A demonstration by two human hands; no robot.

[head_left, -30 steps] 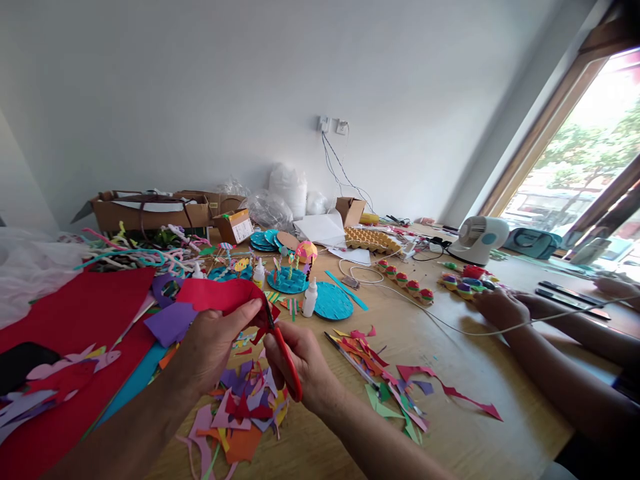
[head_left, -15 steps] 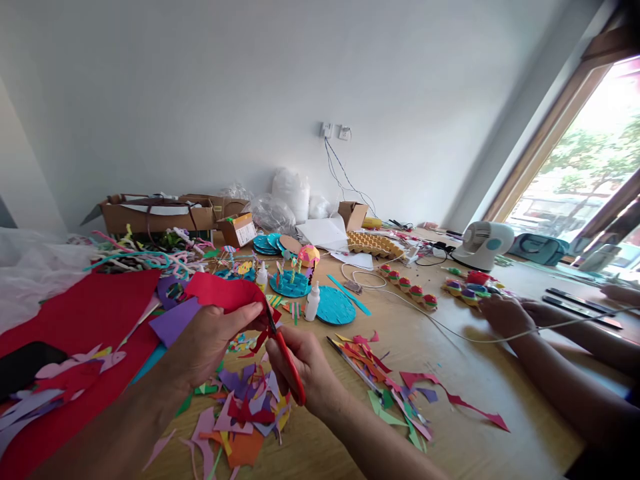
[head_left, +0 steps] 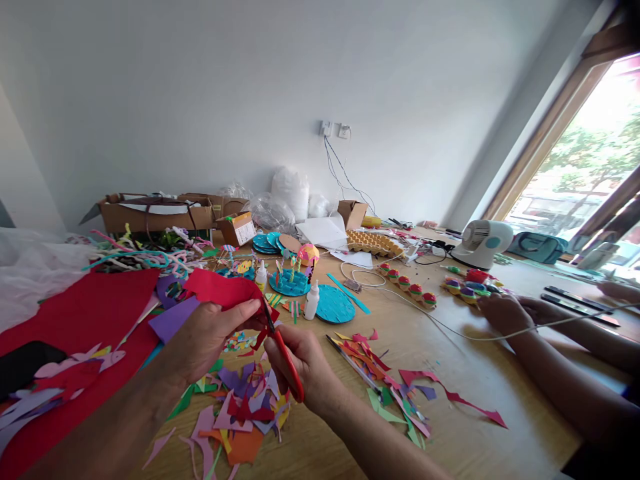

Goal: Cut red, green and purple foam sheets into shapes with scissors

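Between thumb and fingers, my left hand (head_left: 213, 337) pinches a piece of red paper (head_left: 223, 288), which sticks out up and to the left. My right hand (head_left: 300, 363) is closed round the handles of red-handled scissors (head_left: 286, 360). Their dark blades lie against the right end of the red paper, close to my left thumb; part of the cut edge is hidden by my fingers. Below both hands, many coloured paper scraps (head_left: 245, 407) lie heaped on the table. Left of my left hand are a purple paper piece (head_left: 173, 321) and a large red sheet (head_left: 95, 307).
A glue bottle (head_left: 311, 301) stands beside a blue disc (head_left: 335, 305). A pen (head_left: 353, 363) lies among scraps at right. Further right, another person's hands (head_left: 507, 313) rest near a painted egg-carton strip (head_left: 465, 290), with a white cable (head_left: 450, 327) crossing there. A fan (head_left: 483, 243) stands behind.
The camera view has shifted slightly. Both hands keep their hold on the red paper and the scissors, with the blades at nearly the same place on the paper's edge.
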